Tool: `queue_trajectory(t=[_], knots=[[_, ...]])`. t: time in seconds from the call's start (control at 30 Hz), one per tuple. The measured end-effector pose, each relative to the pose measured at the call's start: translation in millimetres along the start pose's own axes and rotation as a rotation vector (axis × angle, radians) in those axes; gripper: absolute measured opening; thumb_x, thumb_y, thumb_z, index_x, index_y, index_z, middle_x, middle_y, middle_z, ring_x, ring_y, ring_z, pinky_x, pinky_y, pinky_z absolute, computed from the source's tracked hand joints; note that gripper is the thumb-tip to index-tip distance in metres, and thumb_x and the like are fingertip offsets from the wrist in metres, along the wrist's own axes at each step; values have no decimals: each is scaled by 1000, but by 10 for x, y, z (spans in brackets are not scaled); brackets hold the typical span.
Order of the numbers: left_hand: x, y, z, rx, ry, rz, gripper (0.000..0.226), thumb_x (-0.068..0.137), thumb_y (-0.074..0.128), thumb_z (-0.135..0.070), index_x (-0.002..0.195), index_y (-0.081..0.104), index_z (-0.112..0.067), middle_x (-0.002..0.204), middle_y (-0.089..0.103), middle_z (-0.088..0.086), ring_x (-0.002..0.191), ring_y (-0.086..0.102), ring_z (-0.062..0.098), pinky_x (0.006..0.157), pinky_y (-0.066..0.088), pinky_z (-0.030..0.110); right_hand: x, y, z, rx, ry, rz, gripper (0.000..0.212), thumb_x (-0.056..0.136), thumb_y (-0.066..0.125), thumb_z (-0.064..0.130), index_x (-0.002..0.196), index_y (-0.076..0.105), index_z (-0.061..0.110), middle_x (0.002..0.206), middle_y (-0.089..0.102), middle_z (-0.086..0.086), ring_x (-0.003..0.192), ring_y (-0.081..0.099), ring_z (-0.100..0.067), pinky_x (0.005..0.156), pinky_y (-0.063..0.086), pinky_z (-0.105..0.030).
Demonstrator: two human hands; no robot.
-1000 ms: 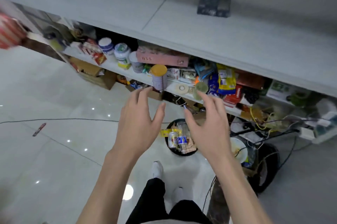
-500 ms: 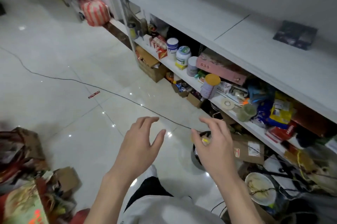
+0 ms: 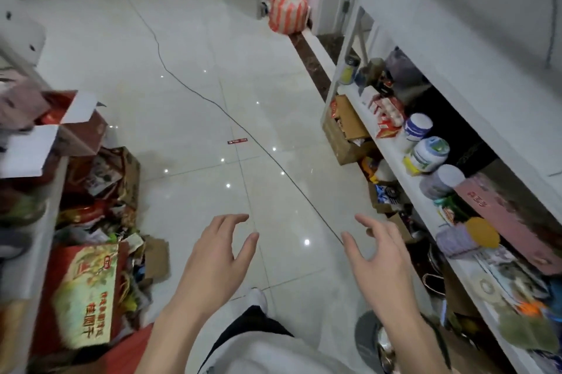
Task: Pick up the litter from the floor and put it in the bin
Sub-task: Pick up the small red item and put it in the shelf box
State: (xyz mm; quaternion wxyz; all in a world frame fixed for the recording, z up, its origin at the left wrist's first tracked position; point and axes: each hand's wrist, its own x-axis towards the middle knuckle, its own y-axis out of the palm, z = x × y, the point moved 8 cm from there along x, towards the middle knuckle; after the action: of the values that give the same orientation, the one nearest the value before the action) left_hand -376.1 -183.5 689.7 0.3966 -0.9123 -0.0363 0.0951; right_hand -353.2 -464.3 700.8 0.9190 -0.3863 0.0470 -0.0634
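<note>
Glossy white floor tiles [image 3: 188,215] fill the middle of the view, with a cluttered white shelf [image 3: 392,160] along the right and a heap of cardboard boxes [image 3: 85,291] on the left. Half a second ago the head camera looked more toward the shelf, and a second ago it faced the shelf squarely with the bin straight below the hands; now it looks down the length of the room. The bin [image 3: 363,332] has slid to the lower right, its dark rim partly hidden behind the right forearm. The litter, a small red wrapper [image 3: 237,141], lies flat on the floor well ahead of both hands, just beside a thin black cable [image 3: 170,72] that runs across the tiles; earlier it sat far off to the left. The left hand [image 3: 217,255] and the right hand [image 3: 378,258] stay raised in front of the body as before, fingers spread and loosely bent, holding nothing. A red-and-white striped bag [image 3: 287,11] stands at the far end of the floor.
</note>
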Motion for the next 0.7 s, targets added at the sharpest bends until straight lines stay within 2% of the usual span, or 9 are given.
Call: queue_trajectory(t=[0.13,0.33,0.5,0.63,0.7], knots=[[493,-441,396,1,-63,-67,43,96,50,-48,134,52,-28,130,51,-14,119,50,6,97,42,27,525,490,506,-24,-49,70,41,93,65,39,132,56,31,117,48,15,117,50,-10,99,46,-38],[1207,-864,771,11,-133,-115,44,96,48,-50,135,49,-30,133,49,-14,122,48,7,102,42,33,1284,1016,1046,-59,-118,150,43,94,63,41,135,53,32,122,48,15,118,48,-7,99,42,-31],[1983,-1039,882,12,-160,-132,43,96,48,-51,135,49,-31,134,48,-16,121,48,5,96,40,26,2117,1359,1303,-67,-139,184,42,93,64,39,133,54,32,122,49,13,117,50,-8,99,44,-32],[2833,-1144,828,15,-168,-141,44,97,47,-52,136,48,-32,136,48,-16,119,50,7,97,41,28,2931,1653,1533,-85,-165,185,42,92,66,38,132,56,29,122,50,12,116,51,-9,94,39,-27],[3320,-1207,761,30,-165,-152,44,97,47,-52,136,48,-32,134,49,-15,121,49,7,98,41,28,3381,1837,1694,-78,-198,200,42,92,66,38,132,56,29,122,50,13,117,51,-9,95,43,-30]])
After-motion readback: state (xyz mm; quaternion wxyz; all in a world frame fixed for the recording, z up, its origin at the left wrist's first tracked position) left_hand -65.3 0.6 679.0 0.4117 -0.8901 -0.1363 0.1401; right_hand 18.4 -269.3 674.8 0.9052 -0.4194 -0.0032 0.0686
